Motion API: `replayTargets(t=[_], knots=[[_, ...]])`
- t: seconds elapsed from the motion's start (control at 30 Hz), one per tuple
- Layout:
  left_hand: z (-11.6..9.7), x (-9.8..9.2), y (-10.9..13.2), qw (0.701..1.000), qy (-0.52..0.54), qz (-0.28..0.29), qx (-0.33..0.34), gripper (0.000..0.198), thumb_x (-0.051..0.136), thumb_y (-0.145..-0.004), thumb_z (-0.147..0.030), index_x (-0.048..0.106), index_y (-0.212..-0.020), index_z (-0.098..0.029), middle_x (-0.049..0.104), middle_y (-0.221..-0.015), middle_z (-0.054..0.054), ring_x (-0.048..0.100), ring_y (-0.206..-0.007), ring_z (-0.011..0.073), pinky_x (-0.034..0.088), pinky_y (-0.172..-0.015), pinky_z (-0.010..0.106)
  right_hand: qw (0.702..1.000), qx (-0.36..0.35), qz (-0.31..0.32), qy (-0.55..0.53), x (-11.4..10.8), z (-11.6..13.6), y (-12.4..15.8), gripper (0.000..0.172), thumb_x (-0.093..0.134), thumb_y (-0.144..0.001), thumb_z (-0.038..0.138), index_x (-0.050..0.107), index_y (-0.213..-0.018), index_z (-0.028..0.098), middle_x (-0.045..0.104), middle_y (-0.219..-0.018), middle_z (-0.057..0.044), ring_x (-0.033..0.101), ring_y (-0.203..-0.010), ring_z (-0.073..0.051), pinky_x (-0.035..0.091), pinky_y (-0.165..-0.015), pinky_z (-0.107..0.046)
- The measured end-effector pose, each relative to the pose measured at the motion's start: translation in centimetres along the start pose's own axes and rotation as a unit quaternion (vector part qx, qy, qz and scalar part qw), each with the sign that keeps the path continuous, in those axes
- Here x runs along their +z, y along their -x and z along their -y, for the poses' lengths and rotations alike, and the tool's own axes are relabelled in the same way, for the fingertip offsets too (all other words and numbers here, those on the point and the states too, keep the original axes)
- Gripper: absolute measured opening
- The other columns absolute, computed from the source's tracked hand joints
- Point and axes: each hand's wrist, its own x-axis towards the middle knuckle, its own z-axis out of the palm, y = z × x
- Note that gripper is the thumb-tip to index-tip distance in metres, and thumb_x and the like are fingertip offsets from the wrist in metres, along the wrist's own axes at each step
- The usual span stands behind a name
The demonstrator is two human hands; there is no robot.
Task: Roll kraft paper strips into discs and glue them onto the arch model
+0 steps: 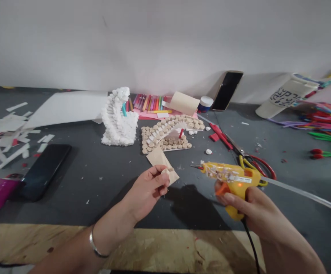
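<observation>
- My left hand pinches a folded tan cardboard scrap between fingertips and thumb.
- My right hand clenches a yellow plastic hot glue gun around its handle.

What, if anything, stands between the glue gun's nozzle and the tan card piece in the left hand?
Nothing visible does. The nozzle of the yellow glue gun in the right hand points toward the tan card piece pinched by the left hand, across a gap above the dark work surface.

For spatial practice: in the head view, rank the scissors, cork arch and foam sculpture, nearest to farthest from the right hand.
From the right hand:
1. Scissors, just beyond it.
2. Cork arch, mid-table.
3. Foam sculpture, further left.
</observation>
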Motion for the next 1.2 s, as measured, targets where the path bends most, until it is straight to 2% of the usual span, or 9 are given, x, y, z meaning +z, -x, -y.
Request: replayTargets(t=[0.13, 0.27, 0.4, 0.53, 0.7, 0.97, 1.2], knots=[[-0.3, -0.1, 0.1, 1.0, 0.016, -0.012, 0.001, 0.035, 0.087, -0.064, -0.028, 0.06, -0.081, -0.014, 0.054, -0.064, -0.003, 0.045, -0.056, 0.0051, 0.031, -0.049, 0.017, 1.0, -0.014, 0.006, 0.008, 1.1, 0.4, -1.0, 0.043, 0.074, -0.069, 0.058, 0.074, -0.086, 0.019, 0.073, -0.085, -0.01, 0.067, -0.074, -0.024, 0.057, -0.064, -0.034], [-0.5, -0.3, 0.1, 0.999, 0.028, -0.026, 0.009, 0.038, 0.089, -0.061, -0.028, 0.059, -0.081, -0.014, 0.053, -0.065, -0.003, 0.045, -0.057, 0.0051, 0.031, -0.049, 0.017, 0.999, -0.036, 0.025, 0.02, 3.3, 1.4, -1.8, 0.039, 0.071, -0.073, 0.053, 0.074, -0.093, 0.02, 0.075, -0.091, -0.01, 0.069, -0.072, -0.023, 0.059, -0.064, -0.035], [-0.7, -0.4, 0.1, 0.999, 0.029, -0.036, 0.014, 0.04, 0.089, -0.06, -0.029, 0.059, -0.081, -0.014, 0.052, -0.063, -0.004, 0.043, -0.055, 0.0045, 0.03, -0.05, 0.017, 0.993, -0.102, -0.017, 0.062, 5.4, 2.3, -1.8, 0.024, 0.069, -0.075, 0.045, 0.073, -0.086, 0.024, 0.076, -0.087, -0.008, 0.07, -0.07, -0.025, 0.06, -0.065, -0.037], [-0.6, -0.4, 0.1, 0.999, 0.029, -0.031, 0.016, 0.04, 0.089, -0.06, -0.03, 0.059, -0.081, -0.014, 0.051, -0.062, -0.005, 0.042, -0.054, 0.004, 0.03, -0.049, 0.017, 0.984, -0.14, -0.061, 0.094, 6.0, 2.2, -1.2, 0.018, 0.065, -0.078, 0.041, 0.066, -0.078, 0.024, 0.071, -0.076, -0.004, 0.066, -0.066, -0.022, 0.056, -0.059, -0.033], [-0.4, -0.3, 0.1, 0.999, 0.032, -0.031, 0.021, 0.041, 0.089, -0.059, -0.03, 0.059, -0.082, -0.015, 0.052, -0.062, -0.005, 0.042, -0.053, 0.004, 0.031, -0.049, 0.018, 0.961, -0.204, -0.011, 0.186, 5.9, 1.9, -1.1, 0.023, 0.068, -0.078, 0.043, 0.058, -0.07, 0.023, 0.059, -0.062, 0.002, 0.054, -0.053, -0.015, 0.046, -0.048, -0.026], [-0.5, -0.2, 0.3, 0.999, 0.031, -0.03, 0.014, 0.041, 0.09, -0.058, -0.03, 0.06, -0.082, -0.015, 0.052, -0.062, -0.005, 0.041, -0.053, 0.0043, 0.03, -0.05, 0.02, 0.962, -0.181, -0.037, 0.202, 6.9, 2.8, -0.7, 0.034, 0.063, -0.08, 0.051, 0.05, -0.065, 0.024, 0.055, -0.057, 0.004, 0.05, -0.049, -0.013, 0.04, -0.047, -0.025], [-0.3, -0.3, 0.2, 0.999, 0.032, -0.025, 0.019, 0.04, 0.089, -0.06, -0.029, 0.059, -0.084, -0.016, 0.051, -0.063, -0.005, 0.04, -0.053, 0.0048, 0.029, -0.05, 0.02, 0.96, -0.169, -0.064, 0.212, 7.1, 2.3, -0.7, 0.031, 0.065, -0.078, 0.049, 0.052, -0.066, 0.025, 0.053, -0.055, 0.004, 0.049, -0.048, -0.014, 0.039, -0.046, -0.026]])
